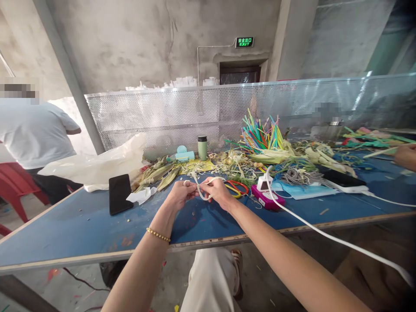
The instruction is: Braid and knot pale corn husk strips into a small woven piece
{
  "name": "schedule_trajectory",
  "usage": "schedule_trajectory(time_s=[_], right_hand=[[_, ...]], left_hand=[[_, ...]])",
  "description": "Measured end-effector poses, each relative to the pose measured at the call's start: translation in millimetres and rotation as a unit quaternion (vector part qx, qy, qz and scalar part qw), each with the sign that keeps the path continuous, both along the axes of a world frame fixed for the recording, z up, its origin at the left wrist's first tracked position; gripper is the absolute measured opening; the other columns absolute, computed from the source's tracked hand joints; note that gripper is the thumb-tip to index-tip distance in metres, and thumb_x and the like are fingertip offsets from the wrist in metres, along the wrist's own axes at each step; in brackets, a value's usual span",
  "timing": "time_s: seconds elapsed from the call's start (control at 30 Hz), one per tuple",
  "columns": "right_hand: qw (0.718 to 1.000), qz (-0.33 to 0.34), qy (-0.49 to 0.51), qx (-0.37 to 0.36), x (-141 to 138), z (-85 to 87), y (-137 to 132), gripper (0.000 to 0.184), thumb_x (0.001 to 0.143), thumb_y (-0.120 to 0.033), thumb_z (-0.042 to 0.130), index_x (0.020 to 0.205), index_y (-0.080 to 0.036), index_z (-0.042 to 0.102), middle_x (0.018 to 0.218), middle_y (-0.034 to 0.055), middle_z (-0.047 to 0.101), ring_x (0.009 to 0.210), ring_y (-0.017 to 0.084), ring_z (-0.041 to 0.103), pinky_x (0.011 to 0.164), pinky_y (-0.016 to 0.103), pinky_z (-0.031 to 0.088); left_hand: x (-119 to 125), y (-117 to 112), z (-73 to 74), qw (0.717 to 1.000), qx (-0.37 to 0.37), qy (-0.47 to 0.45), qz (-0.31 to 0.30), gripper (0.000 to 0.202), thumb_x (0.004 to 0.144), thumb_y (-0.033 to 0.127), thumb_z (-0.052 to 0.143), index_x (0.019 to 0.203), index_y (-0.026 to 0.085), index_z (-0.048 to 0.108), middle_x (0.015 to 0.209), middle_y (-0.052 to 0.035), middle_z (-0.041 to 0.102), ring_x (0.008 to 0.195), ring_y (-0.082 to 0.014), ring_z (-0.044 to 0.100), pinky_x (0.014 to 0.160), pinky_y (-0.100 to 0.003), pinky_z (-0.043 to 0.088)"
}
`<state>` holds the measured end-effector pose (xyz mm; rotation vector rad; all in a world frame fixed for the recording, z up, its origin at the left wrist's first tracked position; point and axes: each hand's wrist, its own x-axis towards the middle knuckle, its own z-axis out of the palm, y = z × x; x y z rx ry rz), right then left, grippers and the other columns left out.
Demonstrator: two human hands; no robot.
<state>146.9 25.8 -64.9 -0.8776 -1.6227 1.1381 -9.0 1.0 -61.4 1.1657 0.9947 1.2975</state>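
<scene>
My left hand (180,194) and my right hand (217,190) meet over the blue table (81,225). Both pinch a pale cream strip (202,185) that loops between them and trails back toward the husk pile. A gold bead bracelet (158,234) sits on my left wrist. Green corn husks (159,173) lie just behind my hands. Red and yellow loops (237,187) rest on the table right of my right hand.
A black phone (119,193) and crumpled tissue (141,195) lie left. A magenta device (267,198) with a white cable (325,234) lies right. A green tumbler (202,147), coloured straws (260,132) and a white plastic bag (97,164) stand behind. Another person's hand (405,156) is at the far right; a person in a white shirt (32,130) stands at the left.
</scene>
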Motion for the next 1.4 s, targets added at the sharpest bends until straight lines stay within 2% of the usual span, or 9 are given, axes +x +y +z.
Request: schedule_trajectory(time_s=[0.17,0.33,0.67,0.83,1.0,1.17,1.4], right_hand=[[1.000,0.002,-0.021,0.001,1,2.5,-3,0.016,0.076,-0.028,0.064,0.068,-0.017,0.056,0.046,-0.0040,0.055,0.035,0.009,0.048,0.032,0.018,0.035],[0.999,0.017,-0.029,0.009,0,3.7,-5,0.015,0.078,-0.026,0.061,0.067,-0.017,0.056,0.044,-0.0042,0.054,0.034,0.008,0.048,0.033,0.018,0.036],[0.999,0.015,-0.047,0.016,0,-1.3,-1,0.019,0.082,-0.029,0.058,0.068,-0.017,0.055,0.041,-0.0038,0.054,0.033,0.009,0.048,0.034,0.018,0.036],[1.000,0.014,-0.022,0.005,-1,0.5,-2,0.020,0.081,-0.031,0.061,0.069,-0.017,0.055,0.046,-0.0036,0.056,0.034,0.009,0.049,0.033,0.018,0.036],[1.000,0.004,-0.008,-0.003,-1,2.5,-3,0.021,0.078,-0.032,0.064,0.068,-0.016,0.055,0.046,-0.0031,0.056,0.033,0.008,0.048,0.032,0.018,0.035],[1.000,0.010,-0.001,-0.005,-1,3.0,-5,0.024,0.078,-0.034,0.064,0.064,-0.016,0.056,0.042,-0.0031,0.054,0.032,0.008,0.046,0.032,0.018,0.035],[1.000,0.020,0.018,-0.011,-2,4.2,-5,0.027,0.076,-0.038,0.067,0.064,-0.015,0.057,0.049,-0.0010,0.059,0.033,0.008,0.048,0.032,0.019,0.035]], left_hand=[[0,-2,2.9,0.999,0.022,0.031,0.020,0.024,0.059,0.024,0.082,0.066,0.009,0.065,0.060,-0.0056,0.064,0.050,-0.0101,0.057,0.051,-0.022,0.041],[-1,-2,4.0,0.997,0.040,0.053,0.042,0.017,0.061,0.017,0.075,0.072,0.011,0.063,0.054,-0.0017,0.062,0.044,-0.0108,0.054,0.047,-0.023,0.038],[-4,-1,-0.2,0.996,0.048,0.072,0.029,0.013,0.060,0.015,0.069,0.071,0.011,0.063,0.055,-0.0020,0.061,0.046,-0.0109,0.053,0.049,-0.025,0.039],[-4,-2,0.4,0.997,0.047,0.062,0.009,0.014,0.060,0.019,0.070,0.069,0.010,0.065,0.057,-0.0027,0.061,0.047,-0.0103,0.052,0.051,-0.025,0.039],[-2,-5,3.9,0.994,0.071,0.081,-0.022,0.024,0.063,0.031,0.077,0.066,0.010,0.067,0.057,-0.0016,0.058,0.051,-0.0088,0.049,0.052,-0.023,0.036],[-3,-2,0.5,0.987,0.101,0.124,0.014,0.032,0.062,0.039,0.080,0.061,0.011,0.065,0.053,-0.0010,0.056,0.050,-0.0091,0.047,0.051,-0.023,0.036],[-7,6,-5.2,0.989,0.094,0.112,0.037,0.034,0.056,0.039,0.083,0.063,0.010,0.067,0.052,-0.0010,0.056,0.048,-0.0095,0.047,0.049,-0.024,0.037]])
